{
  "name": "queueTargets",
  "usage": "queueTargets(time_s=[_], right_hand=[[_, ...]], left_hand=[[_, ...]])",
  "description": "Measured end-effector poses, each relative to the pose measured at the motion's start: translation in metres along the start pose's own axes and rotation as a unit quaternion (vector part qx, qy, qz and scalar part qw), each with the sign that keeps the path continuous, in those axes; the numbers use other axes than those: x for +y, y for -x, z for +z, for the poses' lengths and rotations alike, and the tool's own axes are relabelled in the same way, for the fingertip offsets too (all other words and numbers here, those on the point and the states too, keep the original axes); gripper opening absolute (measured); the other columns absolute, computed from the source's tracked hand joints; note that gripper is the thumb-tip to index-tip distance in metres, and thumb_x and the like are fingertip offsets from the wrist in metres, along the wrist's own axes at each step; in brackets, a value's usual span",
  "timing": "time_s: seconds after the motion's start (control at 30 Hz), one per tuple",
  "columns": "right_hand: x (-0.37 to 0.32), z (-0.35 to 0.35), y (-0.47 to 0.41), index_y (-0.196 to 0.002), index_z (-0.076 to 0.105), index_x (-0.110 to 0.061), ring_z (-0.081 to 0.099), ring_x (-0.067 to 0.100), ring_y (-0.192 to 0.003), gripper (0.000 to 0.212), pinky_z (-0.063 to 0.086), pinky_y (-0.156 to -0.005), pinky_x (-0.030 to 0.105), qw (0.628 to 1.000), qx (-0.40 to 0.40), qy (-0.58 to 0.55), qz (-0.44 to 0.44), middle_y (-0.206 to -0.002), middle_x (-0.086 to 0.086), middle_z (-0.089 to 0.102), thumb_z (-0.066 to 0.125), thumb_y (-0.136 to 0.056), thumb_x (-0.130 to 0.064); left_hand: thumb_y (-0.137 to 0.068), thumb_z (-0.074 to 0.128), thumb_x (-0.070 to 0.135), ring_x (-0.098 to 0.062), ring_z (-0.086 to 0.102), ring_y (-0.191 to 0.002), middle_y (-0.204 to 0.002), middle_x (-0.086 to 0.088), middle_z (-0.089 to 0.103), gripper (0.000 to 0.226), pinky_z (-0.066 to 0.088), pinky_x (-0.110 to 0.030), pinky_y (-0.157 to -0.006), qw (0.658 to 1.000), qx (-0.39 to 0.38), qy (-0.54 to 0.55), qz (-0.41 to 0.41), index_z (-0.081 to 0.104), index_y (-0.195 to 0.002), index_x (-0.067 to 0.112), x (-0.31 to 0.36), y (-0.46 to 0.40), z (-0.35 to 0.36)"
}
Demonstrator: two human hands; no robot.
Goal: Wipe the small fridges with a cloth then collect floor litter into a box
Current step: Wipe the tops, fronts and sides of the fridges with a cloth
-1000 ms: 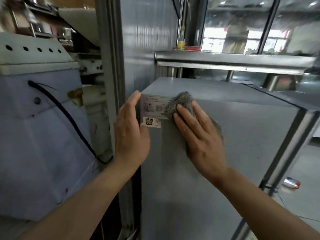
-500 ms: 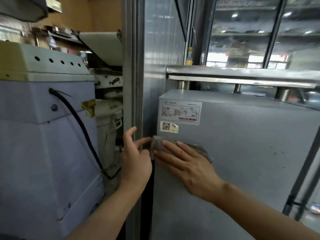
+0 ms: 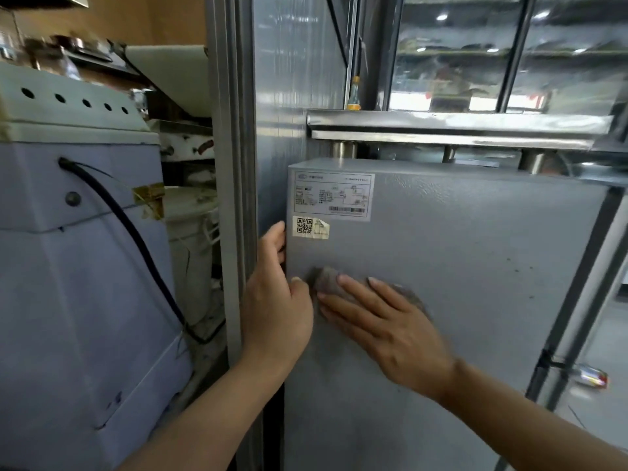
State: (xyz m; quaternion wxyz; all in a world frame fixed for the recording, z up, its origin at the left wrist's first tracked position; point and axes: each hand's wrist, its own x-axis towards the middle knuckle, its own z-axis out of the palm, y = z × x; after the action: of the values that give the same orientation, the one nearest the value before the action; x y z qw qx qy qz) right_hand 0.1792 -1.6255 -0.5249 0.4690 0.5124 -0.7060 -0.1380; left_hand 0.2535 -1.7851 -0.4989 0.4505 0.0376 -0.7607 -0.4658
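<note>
A small grey fridge [image 3: 475, 266] fills the middle and right of the head view, with a white label and a QR sticker [image 3: 310, 227] near its upper left corner. My right hand [image 3: 384, 328] lies flat on the fridge's side and presses a grey cloth [image 3: 326, 278] against it, below the stickers. Only the cloth's edges show past the fingers. My left hand [image 3: 275, 300] rests against the fridge's left edge, fingers around the corner, right beside the cloth.
A grey metal post [image 3: 234, 164] stands just left of the fridge. Further left is a pale blue machine [image 3: 68, 283] with a black cable. A steel shelf [image 3: 458, 127] runs above the fridge. A piece of shiny litter [image 3: 593, 377] lies on the floor at the right.
My right hand has slid the cloth down the fridge's side from the label area to below the QR sticker. The left hand has stayed at the fridge's left edge while the view moved lower and closer.
</note>
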Motion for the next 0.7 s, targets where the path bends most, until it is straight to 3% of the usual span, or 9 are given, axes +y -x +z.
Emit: queueTargets(time_s=[0.07, 0.17, 0.27, 0.37, 0.43, 0.57, 0.63, 0.7], right_hand=[[0.009, -0.004, 0.014, -0.139, 0.045, -0.018, 0.028, 0.024, -0.138, 0.049, 0.012, -0.115, 0.037, 0.999, -0.026, 0.029, -0.035, -0.148, -0.005, 0.036, 0.031, -0.092, -0.019], [0.049, -0.023, 0.004, -0.142, 0.037, -0.019, 0.026, 0.023, -0.141, 0.053, 0.012, -0.115, 0.039, 0.998, 0.014, 0.041, 0.037, -0.150, -0.004, 0.031, 0.037, -0.089, -0.019], [0.091, -0.044, -0.016, -0.143, 0.038, -0.016, 0.026, 0.026, -0.142, 0.055, 0.016, -0.116, 0.044, 0.986, 0.087, 0.035, 0.137, -0.150, 0.002, 0.033, 0.045, -0.089, -0.011], [0.089, -0.042, -0.011, -0.143, 0.036, -0.016, 0.022, 0.027, -0.143, 0.057, 0.014, -0.117, 0.045, 0.977, 0.117, 0.004, 0.181, -0.151, 0.002, 0.029, 0.052, -0.088, -0.010], [0.061, -0.026, 0.018, -0.143, 0.036, -0.018, 0.020, 0.025, -0.143, 0.057, 0.012, -0.117, 0.042, 0.982, 0.085, -0.009, 0.168, -0.151, -0.001, 0.026, 0.049, -0.088, -0.013], [0.034, -0.013, 0.083, -0.141, 0.040, -0.022, 0.034, 0.024, -0.138, 0.054, 0.012, -0.114, 0.038, 0.998, -0.049, 0.042, 0.027, -0.148, -0.007, 0.035, 0.036, -0.087, -0.019], [0.056, -0.023, 0.085, -0.141, 0.039, -0.022, 0.033, 0.023, -0.138, 0.052, 0.013, -0.113, 0.040, 0.997, -0.048, 0.065, 0.014, -0.148, -0.007, 0.035, 0.036, -0.089, -0.019], [0.088, -0.036, 0.076, -0.143, 0.036, -0.021, 0.027, 0.024, -0.141, 0.053, 0.012, -0.115, 0.042, 0.995, 0.005, 0.067, 0.078, -0.150, -0.004, 0.031, 0.039, -0.090, -0.020]], left_hand=[[-0.083, 0.049, -0.007, -0.009, 0.039, -0.133, -0.146, 0.006, 0.039, 0.072, 0.036, -0.033, -0.109, 0.999, -0.015, -0.046, 0.026, 0.027, -0.142, 0.029, 0.004, 0.006, 0.003], [-0.083, 0.052, -0.005, -0.012, 0.017, -0.143, -0.156, 0.001, 0.019, 0.076, 0.014, -0.022, -0.113, 0.993, -0.008, -0.110, 0.047, 0.022, -0.146, 0.026, 0.014, 0.008, 0.009], [-0.081, 0.054, -0.006, -0.017, 0.007, -0.145, -0.158, -0.001, 0.005, 0.078, 0.008, -0.026, -0.112, 0.988, -0.002, -0.144, 0.049, 0.023, -0.146, 0.025, 0.024, 0.005, 0.018], [-0.079, 0.054, -0.007, -0.019, 0.002, -0.145, -0.158, -0.004, -0.003, 0.080, 0.006, -0.027, -0.112, 0.984, 0.008, -0.173, 0.048, 0.022, -0.146, 0.023, 0.028, 0.005, 0.028], [-0.079, 0.056, -0.005, -0.022, 0.002, -0.145, -0.159, -0.005, -0.003, 0.081, 0.009, -0.032, -0.114, 0.978, 0.009, -0.200, 0.054, 0.021, -0.147, 0.019, 0.027, 0.011, 0.034], [-0.077, 0.060, -0.005, -0.027, 0.008, -0.144, -0.158, -0.005, 0.005, 0.080, 0.009, -0.037, -0.116, 0.963, -0.037, -0.237, 0.119, 0.024, -0.146, 0.014, 0.029, 0.029, 0.045], [-0.075, 0.061, -0.008, -0.027, 0.011, -0.144, -0.157, -0.004, 0.009, 0.081, 0.008, -0.036, -0.115, 0.960, -0.053, -0.235, 0.144, 0.026, -0.145, 0.012, 0.035, 0.033, 0.053], [-0.073, 0.060, -0.010, -0.028, 0.012, -0.143, -0.157, -0.004, 0.011, 0.081, 0.010, -0.037, -0.115, 0.960, -0.062, -0.226, 0.152, 0.028, -0.145, 0.012, 0.043, 0.034, 0.062]])
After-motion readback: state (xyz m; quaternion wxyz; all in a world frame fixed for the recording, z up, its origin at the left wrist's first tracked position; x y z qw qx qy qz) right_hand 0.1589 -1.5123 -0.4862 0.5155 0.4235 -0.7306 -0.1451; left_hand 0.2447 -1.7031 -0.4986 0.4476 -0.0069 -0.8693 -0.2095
